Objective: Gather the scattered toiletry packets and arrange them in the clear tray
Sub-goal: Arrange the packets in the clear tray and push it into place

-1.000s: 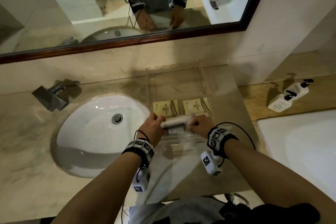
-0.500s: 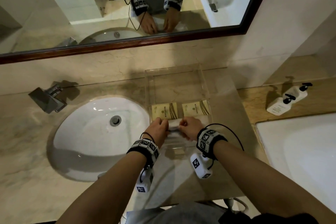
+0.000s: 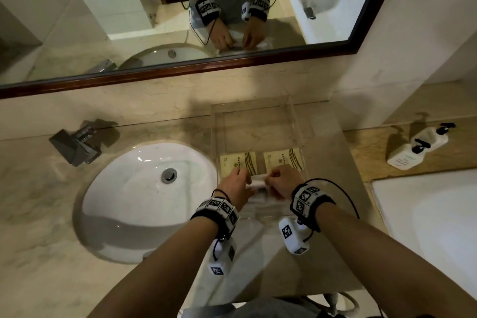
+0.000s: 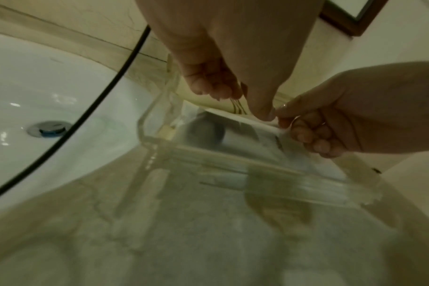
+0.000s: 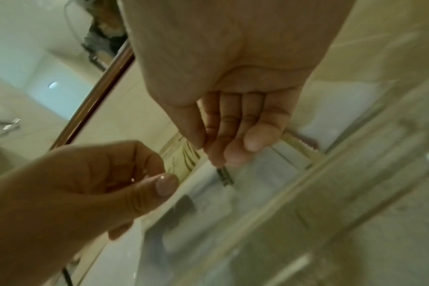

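Where clear tray (image 3: 296, 121) walls rise, flat white packet (image 3: 258, 183) between both hands' fingers (image 4: 304, 135).

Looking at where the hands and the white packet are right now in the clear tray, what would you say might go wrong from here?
Two risks, I think:
1. Both hands, left hand and right hand, work the white packet right against the two beige packets already laid down; a nudge might skew them.
2. The clear tray sits beside the sink; a push on its near wall could slide it that way.
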